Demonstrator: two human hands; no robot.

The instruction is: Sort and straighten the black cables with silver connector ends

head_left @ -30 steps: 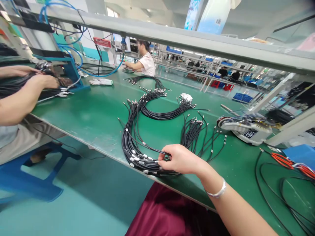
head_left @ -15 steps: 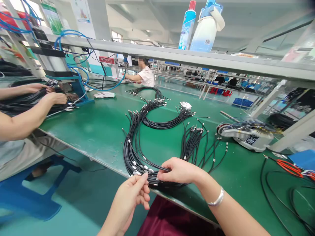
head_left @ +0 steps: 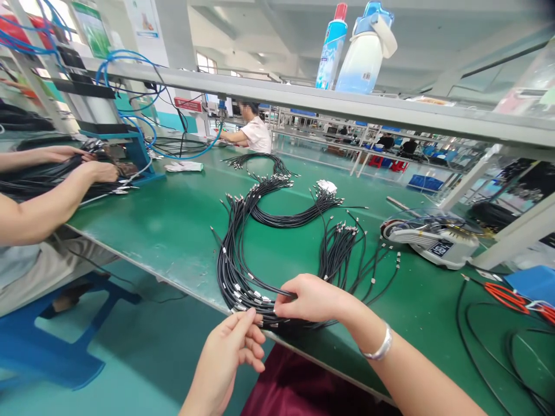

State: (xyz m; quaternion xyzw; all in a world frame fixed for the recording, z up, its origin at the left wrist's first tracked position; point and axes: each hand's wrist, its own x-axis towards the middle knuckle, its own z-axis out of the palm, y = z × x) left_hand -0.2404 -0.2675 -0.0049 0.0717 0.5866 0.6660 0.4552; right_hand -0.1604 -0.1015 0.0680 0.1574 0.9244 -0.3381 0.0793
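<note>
A curved bundle of black cables (head_left: 228,271) with metal ends and small white labels lies at the table's front edge. My right hand (head_left: 310,297) is closed from above on black cable at the near part of this bundle. Left of it, my left hand (head_left: 229,349) touches the bundle's near edge, thumb and forefinger pinched together and the other fingers curled. What sits in that pinch is hidden. The bundle's other end (head_left: 338,251) fans out beyond my right hand. Behind lies a second cable bundle (head_left: 290,219).
A co-worker's hands (head_left: 97,170) hold cables beside a press (head_left: 104,115) on the left. A white device (head_left: 433,240) and loose black cables (head_left: 462,312) lie on the right. A shelf rail (head_left: 303,95) bearing a spray can (head_left: 332,49) and a jug (head_left: 362,58) crosses above.
My right hand has shifted slightly left along the bundle. One loose cable end at the bundle's left has swung a little outward. My left hand stays nearly in place.
</note>
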